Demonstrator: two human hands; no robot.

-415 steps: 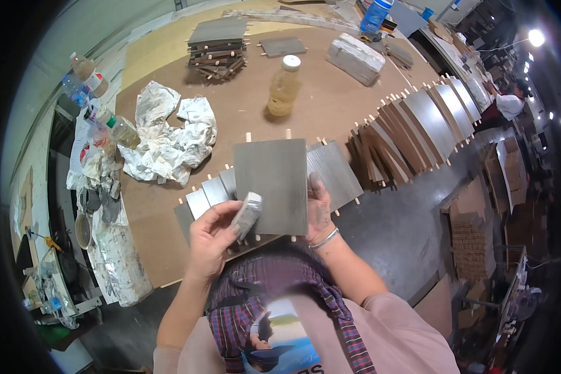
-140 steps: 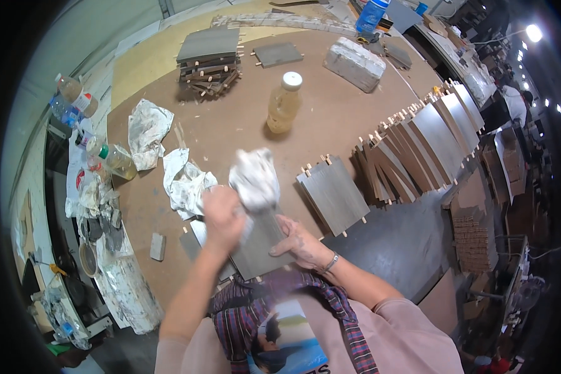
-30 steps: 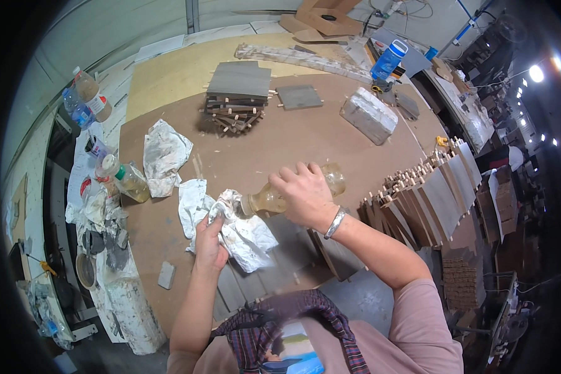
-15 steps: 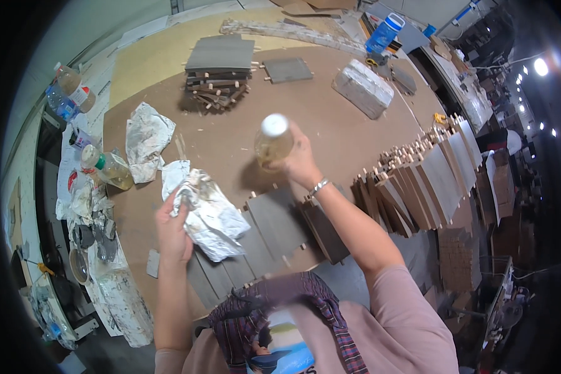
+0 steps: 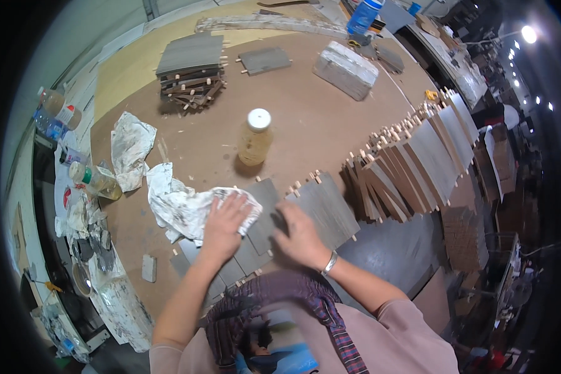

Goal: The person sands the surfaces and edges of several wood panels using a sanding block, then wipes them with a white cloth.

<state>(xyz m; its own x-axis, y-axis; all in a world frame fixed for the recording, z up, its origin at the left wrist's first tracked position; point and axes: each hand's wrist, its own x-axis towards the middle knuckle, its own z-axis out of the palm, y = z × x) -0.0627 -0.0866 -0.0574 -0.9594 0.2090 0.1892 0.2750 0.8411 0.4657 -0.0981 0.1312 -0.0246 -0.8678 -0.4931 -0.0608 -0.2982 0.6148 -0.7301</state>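
My left hand [image 5: 223, 225] lies flat, fingers spread, on a stained white rag [image 5: 177, 202] bunched over grey flat panels [image 5: 263, 193] at the near table edge. Just right of it, my right hand [image 5: 302, 235] is over the panels, thumb and fingers apart, with nothing visible in it. Some of its fingertips are blurred. Wooden dowel pegs stick out of the panels' edges. A bottle of yellowish liquid [image 5: 254, 144] with a white cap stands upright beyond my hands, touched by neither.
A peg-edged panel stack [image 5: 190, 59] and a single panel [image 5: 265, 60] lie at the back. To the right is a long row of leaning panels [image 5: 427, 153]. A wrapped block [image 5: 346, 70] sits far right. Another rag [image 5: 133, 149] and a tipped bottle [image 5: 96, 181] are left.
My right hand has let go of the bottle, which now stands on the table, and has come nearer. My left hand has laid the rag on the panels and flattened over it.
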